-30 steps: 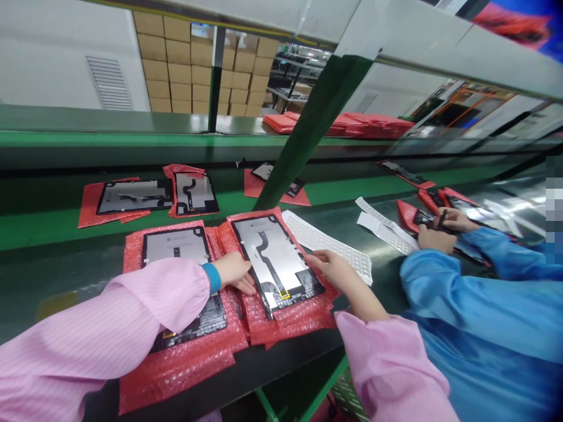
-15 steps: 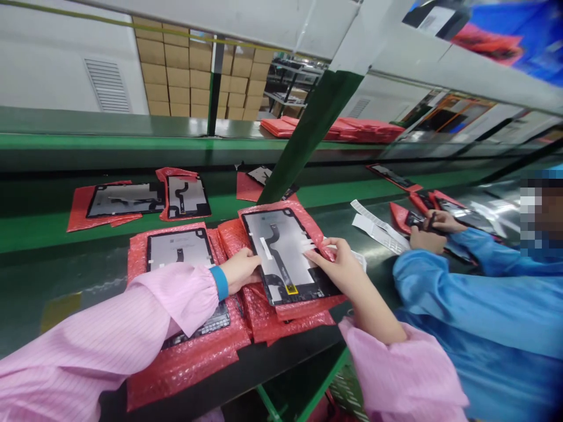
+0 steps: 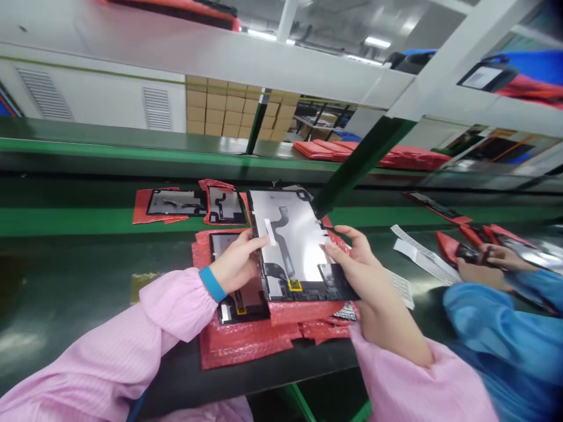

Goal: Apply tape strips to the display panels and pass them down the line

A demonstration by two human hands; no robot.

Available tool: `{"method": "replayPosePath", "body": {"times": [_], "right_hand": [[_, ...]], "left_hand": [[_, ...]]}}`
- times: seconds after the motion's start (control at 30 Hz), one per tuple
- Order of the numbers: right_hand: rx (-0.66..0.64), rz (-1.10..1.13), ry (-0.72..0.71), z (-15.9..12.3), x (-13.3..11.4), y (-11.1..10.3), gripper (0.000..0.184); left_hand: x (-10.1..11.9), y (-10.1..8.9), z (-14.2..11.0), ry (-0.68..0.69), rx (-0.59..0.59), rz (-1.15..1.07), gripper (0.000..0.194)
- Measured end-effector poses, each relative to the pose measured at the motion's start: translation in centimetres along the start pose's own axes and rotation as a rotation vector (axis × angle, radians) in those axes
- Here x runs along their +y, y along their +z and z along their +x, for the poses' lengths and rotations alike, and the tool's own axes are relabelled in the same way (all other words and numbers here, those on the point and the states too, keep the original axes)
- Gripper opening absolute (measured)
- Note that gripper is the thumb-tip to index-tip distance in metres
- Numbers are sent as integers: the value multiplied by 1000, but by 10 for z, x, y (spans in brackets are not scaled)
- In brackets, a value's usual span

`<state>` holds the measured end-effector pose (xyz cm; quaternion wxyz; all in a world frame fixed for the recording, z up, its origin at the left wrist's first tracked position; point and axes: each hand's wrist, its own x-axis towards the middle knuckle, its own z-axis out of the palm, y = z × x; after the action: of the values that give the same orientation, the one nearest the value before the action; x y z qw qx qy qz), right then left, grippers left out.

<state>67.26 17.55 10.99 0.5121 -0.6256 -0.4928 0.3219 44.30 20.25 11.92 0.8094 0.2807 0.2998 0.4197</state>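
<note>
Head view: a display panel [image 3: 305, 234] has been lifted higher above red bubble wrap [image 3: 246, 346] on the worktop [image 3: 88, 264], its left edge pinched by the left hand [image 3: 237, 261], its right clasped by the right hand's [image 3: 367, 272] parted fingers [image 3: 338, 253]; its weight seems wholly hand-borne.

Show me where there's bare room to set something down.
Widest: the worktop left of the yellow patch, beyond the left sleeve. Smaller: the green strip between the slanted post and the far-right panel. Crowded: around the held panel, gripped by left hand and right hand, with red bubble wrap close by; also rightward, with white strips, then the co-worker's hands.
</note>
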Motion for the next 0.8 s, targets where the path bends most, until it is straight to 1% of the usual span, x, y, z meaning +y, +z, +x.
{"method": "replayPosePath", "body": {"times": [0.07,0.1,0.17,0.2,0.23,0.27,0.33,0.37,0.4,0.43,0.47,0.5,0.53,0.57,0.6,0.63,0.7,0.77,0.8], "right_hand": [[-59,24,20,-11,19,22,60],[-95,20,27,-17,30,34,58],[-137,-41,5,-29,51,57,53],[-130,-114,-36,-36,59,66,52],[-94,-219,-101,-42,64,73,51],[-33,-351,-182,-49,66,79,50],[123,-618,-355,-64,62,87,50],[180,-712,-427,-73,56,91,50],[209,-760,-485,-83,49,97,49],[201,-761,-530,-95,41,105,46],[160,-722,-568,-109,33,117,41],[90,-662,-598,-123,25,133,35],[5,-598,-627,-137,18,153,28],[-92,-539,-659,-150,12,176,23],[-174,-498,-688,-159,7,200,20],[-232,-474,-713,-165,2,225,19],[-306,-502,-718,-164,-11,269,19],[-389,-681,-676,-151,-27,300,26],[-449,-819,-644,-144,-34,309,31]], "left_hand": [[8,-20,-18,19,3,74,36],[9,-31,-27,19,16,123,40],[4,-53,-48,8,51,210,45],[-1,-65,-60,2,73,233,47],[-6,-77,-74,-2,99,238,50],[-12,-89,-89,4,115,257,52],[-21,-116,-120,83,134,390,51],[-24,-130,-135,165,142,539,47],[-25,-145,-148,257,163,732,43],[-25,-160,-159,342,195,959,41],[-25,-175,-169,401,237,1195,40],[-24,-190,-176,415,270,1411,41],[-23,-203,-181,390,274,1597,43],[-23,-214,-186,344,254,1736,46],[-25,-224,-189,297,223,1828,48],[-27,-233,-192,263,190,1882,51],[-31,-246,-196,251,148,1912,55],[-31,-256,-197,297,137,1891,56],[-27,-260,-197,341,148,1856,54]]}}
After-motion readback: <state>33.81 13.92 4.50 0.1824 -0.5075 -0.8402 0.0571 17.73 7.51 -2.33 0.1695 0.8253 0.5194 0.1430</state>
